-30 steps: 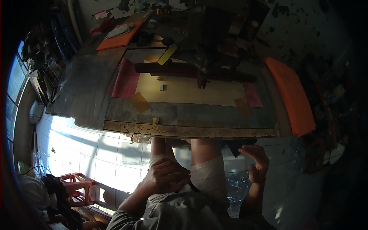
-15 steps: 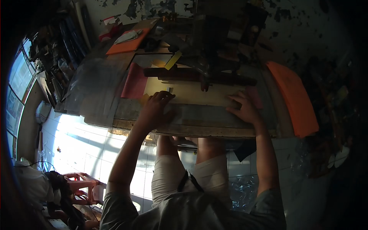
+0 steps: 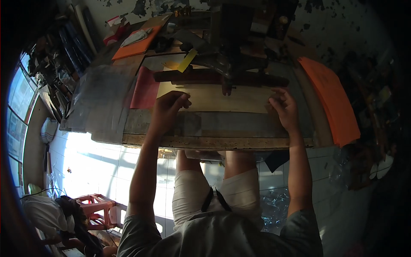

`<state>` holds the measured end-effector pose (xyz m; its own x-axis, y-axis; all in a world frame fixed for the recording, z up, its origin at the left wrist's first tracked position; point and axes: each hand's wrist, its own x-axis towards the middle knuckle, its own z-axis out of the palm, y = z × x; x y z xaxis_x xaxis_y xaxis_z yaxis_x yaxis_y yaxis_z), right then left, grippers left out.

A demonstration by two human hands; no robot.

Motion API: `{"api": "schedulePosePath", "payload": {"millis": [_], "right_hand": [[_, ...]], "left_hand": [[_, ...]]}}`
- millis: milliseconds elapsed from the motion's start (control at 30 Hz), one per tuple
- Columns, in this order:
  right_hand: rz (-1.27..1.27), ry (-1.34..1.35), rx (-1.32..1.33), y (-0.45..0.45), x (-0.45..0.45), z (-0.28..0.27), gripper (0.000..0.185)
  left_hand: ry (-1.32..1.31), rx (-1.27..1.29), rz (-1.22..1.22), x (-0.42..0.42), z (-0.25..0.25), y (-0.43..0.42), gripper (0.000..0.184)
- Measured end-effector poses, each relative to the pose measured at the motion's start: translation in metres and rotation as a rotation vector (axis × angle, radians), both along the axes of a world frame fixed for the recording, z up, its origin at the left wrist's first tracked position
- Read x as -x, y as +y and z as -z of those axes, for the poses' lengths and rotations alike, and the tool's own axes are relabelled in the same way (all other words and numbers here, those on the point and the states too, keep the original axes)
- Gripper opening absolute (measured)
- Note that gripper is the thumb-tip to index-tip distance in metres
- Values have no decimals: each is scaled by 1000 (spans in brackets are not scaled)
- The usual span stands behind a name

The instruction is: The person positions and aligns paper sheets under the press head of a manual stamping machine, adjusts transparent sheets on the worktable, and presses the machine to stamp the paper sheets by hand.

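I observe the yellow sheet (image 3: 218, 97) lying along the dark bar (image 3: 192, 77) on the table (image 3: 214, 143), the left hand (image 3: 166, 109) curled and right hand (image 3: 286, 110) loosely bent at its ends, grip indeterminable; I judge sheet handling in hand, the next move requiring verified finger contact.

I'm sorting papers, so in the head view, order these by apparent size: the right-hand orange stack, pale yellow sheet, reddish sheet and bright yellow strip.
1. Orange stack and pale yellow sheet: too alike to rank, the sheet being partly hidden.
2. Reddish sheet, visible part.
3. Bright yellow strip.
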<state>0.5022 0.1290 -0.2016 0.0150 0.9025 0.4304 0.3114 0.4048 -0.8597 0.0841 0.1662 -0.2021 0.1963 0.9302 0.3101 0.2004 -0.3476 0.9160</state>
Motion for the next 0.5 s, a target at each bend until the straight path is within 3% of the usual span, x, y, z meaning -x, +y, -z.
{"api": "schedulePosePath", "payload": {"millis": [367,500], "right_hand": [[24,37,59,-2,1,2,28],[60,77,76,-1,0,6,28]], "left_hand": [[-204,181,173,6,-1,0,29],[-152,96,227,0,4,-2,29]]}}
